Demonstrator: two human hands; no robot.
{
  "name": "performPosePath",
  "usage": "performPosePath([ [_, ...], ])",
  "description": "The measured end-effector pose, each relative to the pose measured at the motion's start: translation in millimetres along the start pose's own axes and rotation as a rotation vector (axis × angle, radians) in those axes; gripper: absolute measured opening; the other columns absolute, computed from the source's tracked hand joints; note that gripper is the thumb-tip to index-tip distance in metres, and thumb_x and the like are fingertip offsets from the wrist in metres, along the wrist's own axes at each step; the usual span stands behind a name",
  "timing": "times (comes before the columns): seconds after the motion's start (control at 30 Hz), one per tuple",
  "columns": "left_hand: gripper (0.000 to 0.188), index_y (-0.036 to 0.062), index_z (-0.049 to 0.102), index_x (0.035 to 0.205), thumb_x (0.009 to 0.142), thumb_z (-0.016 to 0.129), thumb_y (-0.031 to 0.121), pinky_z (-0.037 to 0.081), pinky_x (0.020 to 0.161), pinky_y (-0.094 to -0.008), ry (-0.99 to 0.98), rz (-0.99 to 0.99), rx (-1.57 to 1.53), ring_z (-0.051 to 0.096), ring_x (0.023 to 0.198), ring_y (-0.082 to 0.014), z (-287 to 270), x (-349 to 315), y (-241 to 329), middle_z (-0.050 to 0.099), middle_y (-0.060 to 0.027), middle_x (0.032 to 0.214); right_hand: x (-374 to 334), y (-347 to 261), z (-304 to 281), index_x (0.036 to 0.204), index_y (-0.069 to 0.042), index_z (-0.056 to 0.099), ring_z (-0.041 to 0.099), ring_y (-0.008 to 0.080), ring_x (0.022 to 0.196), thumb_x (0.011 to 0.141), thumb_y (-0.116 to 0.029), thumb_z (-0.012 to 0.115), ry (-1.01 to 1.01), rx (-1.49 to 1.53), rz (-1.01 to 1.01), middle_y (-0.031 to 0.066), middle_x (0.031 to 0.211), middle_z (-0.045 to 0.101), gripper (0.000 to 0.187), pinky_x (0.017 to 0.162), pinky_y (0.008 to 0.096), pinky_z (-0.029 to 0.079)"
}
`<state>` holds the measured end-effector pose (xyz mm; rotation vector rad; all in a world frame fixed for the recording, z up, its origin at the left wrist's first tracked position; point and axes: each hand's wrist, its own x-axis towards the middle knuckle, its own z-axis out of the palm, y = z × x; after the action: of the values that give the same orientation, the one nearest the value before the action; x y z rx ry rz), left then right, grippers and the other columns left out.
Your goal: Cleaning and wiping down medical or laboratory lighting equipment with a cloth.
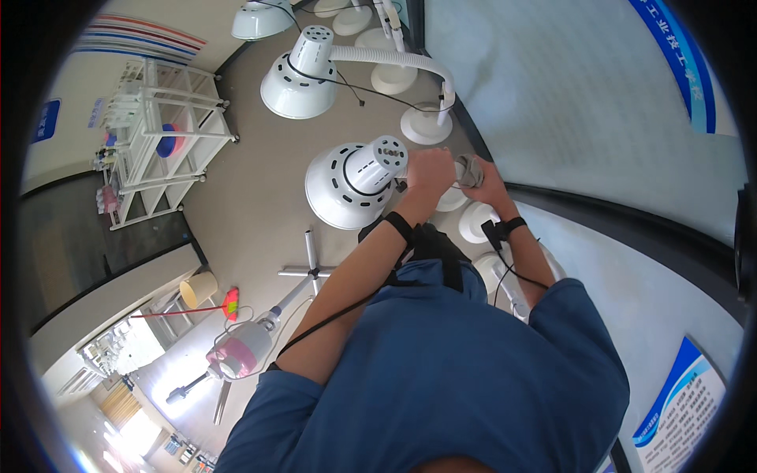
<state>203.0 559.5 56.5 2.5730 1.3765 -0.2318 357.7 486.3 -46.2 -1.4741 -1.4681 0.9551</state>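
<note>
Three white bell-shaped lamp shades showed, two of them whole. The nearest belonged to the held lamp (347, 188), which hung in front of the person's waist, over the grey-brown floor (252, 189). The left grip (430, 171) was closed around its white neck, just beside the shade; the right grip (487, 189) was closed on one grey bundle (469, 170), whether of cord or cloth I could not tell. The second lamp (300, 88) stood beyond, its ribbed neck curving down to a round base (426, 124); the third lamp (262, 20) was cut by the upper edge. At least six round white bases stood along the pale wall panel (528, 87), several partly covered by one another or by the arms.

Two black wristbands circled the wrists, one on each. The blue shirt (441, 370) blocked much of the lower view. To the left were one white shelved rack (162, 150) bearing a blue bowl (166, 142), one beige cylinder (199, 290) and one pink-and-white apparatus (242, 347). Printed characters marked a blue banner (676, 55) at upper right and a blue-and-white notice (684, 410) at lower right, the latter's lines small.
</note>
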Motion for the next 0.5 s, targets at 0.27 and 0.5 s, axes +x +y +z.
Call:
performPosePath([
  [0.27, 0.035, 0.0107, 0.067, 0.067, 0.09, 0.044, 0.021, 0.046, 0.052, -0.0391, 0.026, -0.02, 0.046, 0.064, 0.058, -0.0274, 0, -2, 1, 0.065, -0.0088, 0.064, -12, 23, 9, 0.099, -0.003, 0.06, 0.062, 0.0362, 0.076, 0.057, -0.016, 0.073, 0.168, -0.056, -0.086, 0.0175, 0.083, 0.063, 0.046, 0.069, 0.0363, 0.049],
  [0.5, 0.037, 0.0102, 0.067, 0.065, 0.09, 0.043, 0.023, 0.047, 0.056, -0.0394, 0.008, -0.035, 0.023, 0.064, 0.058, -0.0278, -2, 1, -1, 0.065, -0.0093, 0.063, -32, 67, 22, 0.103, -0.003, 0.059, 0.064, 0.0326, 0.082, 0.057, -0.013, 0.072, 0.356, -0.047, 0.102, 0.015, 0.088, 0.064, 0.049, 0.074, 0.0381, 0.05],
])
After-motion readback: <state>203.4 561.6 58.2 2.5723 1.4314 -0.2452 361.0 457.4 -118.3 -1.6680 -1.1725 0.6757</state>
